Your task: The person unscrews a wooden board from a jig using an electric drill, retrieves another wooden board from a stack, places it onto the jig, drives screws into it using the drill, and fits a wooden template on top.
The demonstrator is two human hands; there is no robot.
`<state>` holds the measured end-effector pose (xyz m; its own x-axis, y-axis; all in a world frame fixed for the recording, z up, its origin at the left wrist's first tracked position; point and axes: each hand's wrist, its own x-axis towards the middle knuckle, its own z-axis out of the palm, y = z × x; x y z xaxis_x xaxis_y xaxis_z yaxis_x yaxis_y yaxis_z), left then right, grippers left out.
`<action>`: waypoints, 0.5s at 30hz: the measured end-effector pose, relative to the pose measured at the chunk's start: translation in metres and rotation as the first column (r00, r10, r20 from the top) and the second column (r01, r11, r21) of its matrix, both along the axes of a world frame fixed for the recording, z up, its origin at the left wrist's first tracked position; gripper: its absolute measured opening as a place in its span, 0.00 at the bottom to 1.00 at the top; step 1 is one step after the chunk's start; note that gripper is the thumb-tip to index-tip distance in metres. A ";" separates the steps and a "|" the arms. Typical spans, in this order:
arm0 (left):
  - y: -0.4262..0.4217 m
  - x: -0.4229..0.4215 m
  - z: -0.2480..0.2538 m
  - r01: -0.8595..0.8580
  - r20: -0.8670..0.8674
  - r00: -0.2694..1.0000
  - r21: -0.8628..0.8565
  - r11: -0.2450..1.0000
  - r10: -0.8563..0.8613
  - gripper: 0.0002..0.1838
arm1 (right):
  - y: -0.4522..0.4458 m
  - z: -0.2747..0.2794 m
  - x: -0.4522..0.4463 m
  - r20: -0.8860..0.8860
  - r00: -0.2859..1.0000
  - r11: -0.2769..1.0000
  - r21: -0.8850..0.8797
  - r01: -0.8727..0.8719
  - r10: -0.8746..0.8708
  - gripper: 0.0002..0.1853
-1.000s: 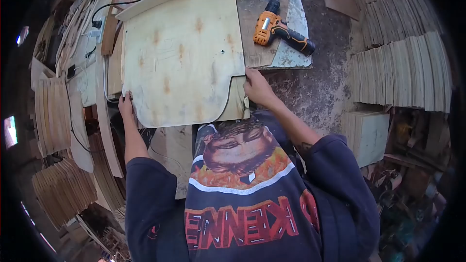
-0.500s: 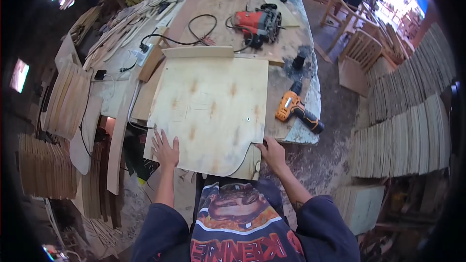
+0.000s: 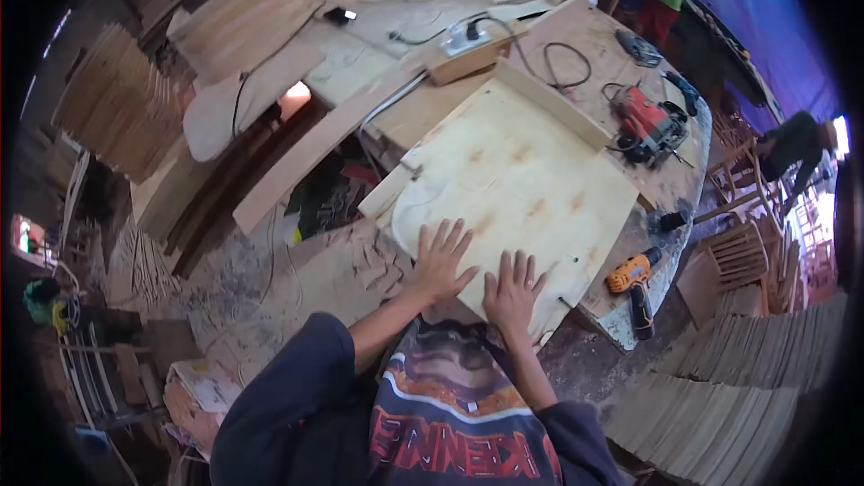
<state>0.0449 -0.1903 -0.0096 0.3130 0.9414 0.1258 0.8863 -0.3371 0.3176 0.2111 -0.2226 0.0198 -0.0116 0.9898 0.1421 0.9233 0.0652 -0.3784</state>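
A pale plywood panel (image 3: pixel 531 193) with brownish smudges lies flat on the workbench, reaching toward my body. At its left side a rounded edge shows, with another pale board (image 3: pixel 382 201) sticking out from beneath. My left hand (image 3: pixel 441 261) rests flat on the panel's near part with fingers spread. Just right of it, my right hand (image 3: pixel 513 291) also presses on the surface, fingers stretched out and apart. Neither hand grips anything. A wooden strip (image 3: pixel 553 103) stands along the panel's far edge.
An orange-and-black cordless drill (image 3: pixel 634 281) lies right of the panel. Beyond it sits a red power tool (image 3: pixel 645 121) with a cable. A power strip (image 3: pixel 466 39) is on the left. Stacked boards (image 3: pixel 711 423) fill the lower right. A person (image 3: pixel 801 157) is bent over at far right.
The view has swung left and tilted. My right hand has left the panel's right-hand corner and now lies flat on top, close to my left hand.
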 end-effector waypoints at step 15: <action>0.020 -0.072 -0.007 0.022 0.149 0.988 0.071 0.997 -0.032 0.39 | -0.026 -0.013 -0.016 0.187 0.966 0.971 -0.125 0.203 -0.178 0.36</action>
<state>-0.0266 -0.1703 -0.0164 0.3112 0.9203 0.2372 0.8206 -0.3861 0.4214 0.1955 -0.2483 0.0069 0.1669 0.9859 0.0127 0.9656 -0.1608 -0.2041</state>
